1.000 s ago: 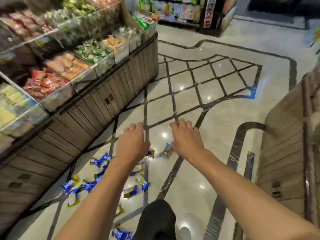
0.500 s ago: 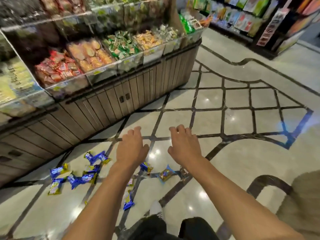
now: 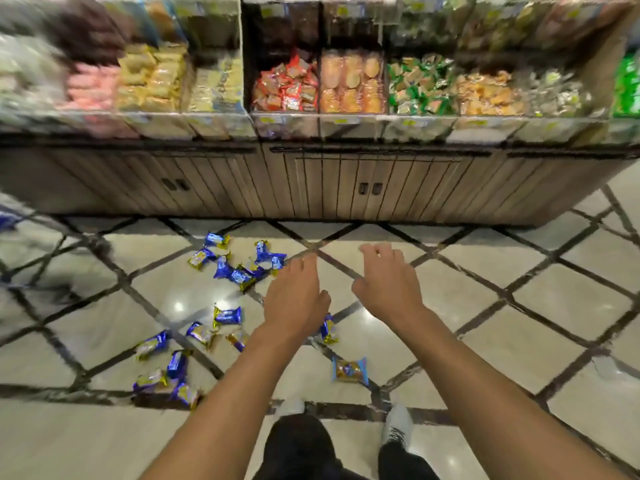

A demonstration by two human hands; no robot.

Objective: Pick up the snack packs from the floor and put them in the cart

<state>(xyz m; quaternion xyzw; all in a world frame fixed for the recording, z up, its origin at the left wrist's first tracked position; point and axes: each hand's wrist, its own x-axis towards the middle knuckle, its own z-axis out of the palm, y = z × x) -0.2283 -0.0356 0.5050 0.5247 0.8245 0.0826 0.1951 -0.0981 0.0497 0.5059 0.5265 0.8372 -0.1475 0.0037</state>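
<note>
Both hands are stretched out in front of the person, palms down and holding nothing: the left hand (image 3: 296, 299) has its fingers loosely together and pointing toward the shelving, and the right hand (image 3: 389, 284) has its fingers slightly spread and curled at the tips. Neither touches a pack.

Behind them, a long display shelf (image 3: 346, 81) fills the top of the view, its bins stocked with red, orange, green and yellow wrapped snacks; the left end is blurred. Below the bins runs a wooden slatted cabinet (image 3: 329, 181) with small dark handles on its doors.

The floor (image 3: 519, 299) is glossy pale tile crossed by dark diagonal bands. On it lie the snack packs (image 3: 239, 268), mostly blue with gold ends, all left of or beneath the left arm. 1 cluster sits close to the cabinet base, just beyond the left hand's fingertips. A 2nd, looser group (image 3: 173, 368) is scattered nearer the person, to the left of the left forearm. A single blue pack (image 3: 227, 315) lies between these 2 groups. Another pack (image 3: 326, 329) shows partly under the left wrist, and 1 orange-and-blue pack (image 3: 349, 370) lies alone between the 2 forearms.

At the bottom edge, dark trouser legs and a grey shoe (image 3: 398, 424) are visible.
</note>
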